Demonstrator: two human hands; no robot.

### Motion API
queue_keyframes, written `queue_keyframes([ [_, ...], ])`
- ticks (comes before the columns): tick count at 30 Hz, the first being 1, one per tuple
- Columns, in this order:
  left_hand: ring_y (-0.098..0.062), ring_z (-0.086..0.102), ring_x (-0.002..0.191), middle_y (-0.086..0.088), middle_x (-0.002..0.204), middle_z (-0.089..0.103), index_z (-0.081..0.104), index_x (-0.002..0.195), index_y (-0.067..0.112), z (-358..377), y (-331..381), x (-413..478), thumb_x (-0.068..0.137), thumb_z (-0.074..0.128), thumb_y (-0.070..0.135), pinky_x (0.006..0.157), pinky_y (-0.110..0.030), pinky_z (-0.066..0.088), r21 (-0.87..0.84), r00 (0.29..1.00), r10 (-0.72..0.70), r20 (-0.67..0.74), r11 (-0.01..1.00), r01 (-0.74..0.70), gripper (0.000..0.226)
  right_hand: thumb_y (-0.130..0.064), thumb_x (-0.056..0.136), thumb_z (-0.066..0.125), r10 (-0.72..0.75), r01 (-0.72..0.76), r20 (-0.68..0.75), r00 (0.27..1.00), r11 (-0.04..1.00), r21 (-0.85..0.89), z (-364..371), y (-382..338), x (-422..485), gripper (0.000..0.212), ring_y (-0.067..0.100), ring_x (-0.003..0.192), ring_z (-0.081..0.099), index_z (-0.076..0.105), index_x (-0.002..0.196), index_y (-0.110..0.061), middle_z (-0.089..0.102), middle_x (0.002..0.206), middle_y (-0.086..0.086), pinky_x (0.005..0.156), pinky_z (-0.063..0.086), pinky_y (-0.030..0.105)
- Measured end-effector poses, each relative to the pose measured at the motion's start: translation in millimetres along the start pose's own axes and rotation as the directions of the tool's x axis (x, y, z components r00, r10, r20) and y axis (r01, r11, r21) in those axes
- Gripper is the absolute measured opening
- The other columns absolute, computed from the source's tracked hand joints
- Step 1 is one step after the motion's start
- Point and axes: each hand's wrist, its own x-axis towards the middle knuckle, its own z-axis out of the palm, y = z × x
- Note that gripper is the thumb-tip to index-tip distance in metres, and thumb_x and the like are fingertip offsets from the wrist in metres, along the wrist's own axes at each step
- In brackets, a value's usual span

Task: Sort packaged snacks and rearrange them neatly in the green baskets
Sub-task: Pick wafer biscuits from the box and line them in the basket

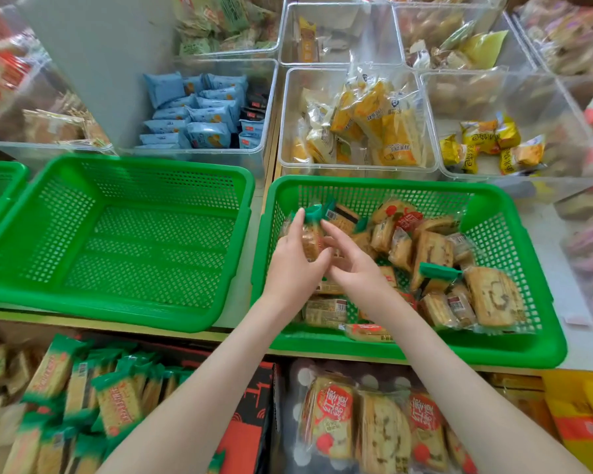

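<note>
In the far-left corner of the full green basket (356, 183), the left hand (293, 260) has its grip curled round a green-ended cracker packet (313, 236) — long axis pointing away from the person, green end farthest. The right hand (355, 266) sits just beside it, fingers loose, grip holding nothing. The empty green basket (134, 163) lies left of the full one — nearer the left hand.

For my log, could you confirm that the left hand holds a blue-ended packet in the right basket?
Not quite: the head view shows the packet has a green end, not blue. The left hand does hold it in the right basket.
</note>
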Motion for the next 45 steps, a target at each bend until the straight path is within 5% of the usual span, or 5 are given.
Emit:
queue_keyframes([
  [7,-0.015,0.049,0.101,-0.006,0.119,0.052,0.02,0.152,0.034,-10,-13,8,0.09,0.064,0.026,0.083,-0.022,0.037,0.111,0.985,0.024,-0.17,0.994,-0.005,0.076,-0.013,0.098,0.045,-0.151,-0.083,-0.219,0.964,0.613,-0.786,-32,28,67,0.062,0.023,0.141,0.022,0.015,0.153,-0.013,0.029,0.152,0.008,0.114,0.024,0.037],
  [17,-0.018,0.049,0.105,-0.007,0.12,0.05,0.018,0.153,0.033,-12,-22,4,0.091,0.063,0.032,0.083,-0.022,0.037,0.148,0.963,0.086,-0.254,0.988,-0.049,0.077,-0.017,0.097,0.052,-0.198,-0.104,-0.129,0.972,0.132,-0.986,-31,43,118,0.064,0.033,0.121,0.051,0.017,0.15,-0.004,0.048,0.136,0.019,0.099,0.044,0.041],
  [28,-0.011,0.048,0.107,0.0,0.12,0.049,0.021,0.151,0.035,-30,-32,-35,0.09,0.067,0.027,0.087,-0.012,0.035,0.007,0.945,0.149,-0.29,0.988,-0.154,0.078,-0.025,0.086,0.069,-0.534,0.109,-0.242,0.81,0.542,-0.833,-11,-8,45,0.065,0.029,0.117,0.043,0.039,0.137,0.001,0.048,0.125,0.018,0.101,0.041,0.037],
  [37,-0.018,0.05,0.103,-0.002,0.115,0.049,0.025,0.15,0.033,-67,-58,-108,0.086,0.07,0.024,0.086,-0.023,0.038,0.074,0.95,0.273,-0.154,0.962,-0.265,0.079,-0.029,0.084,0.072,-0.342,0.047,-0.386,0.857,0.797,-0.602,73,-42,-65,0.061,0.004,0.109,0.036,0.044,0.133,-0.006,0.042,0.117,-0.003,0.09,0.021,0.005],
  [45,-0.017,0.047,0.101,-0.003,0.114,0.049,0.024,0.151,0.032,-150,-155,-194,0.088,0.069,0.025,0.08,-0.018,0.032,0.161,0.979,0.173,-0.11,0.975,-0.154,0.078,-0.041,0.084,0.071,0.131,-0.25,-0.319,0.939,0.896,-0.368,196,4,-129,0.052,0.01,0.113,0.046,0.046,0.126,-0.022,0.051,0.119,-0.008,0.082,0.03,0.019],
])
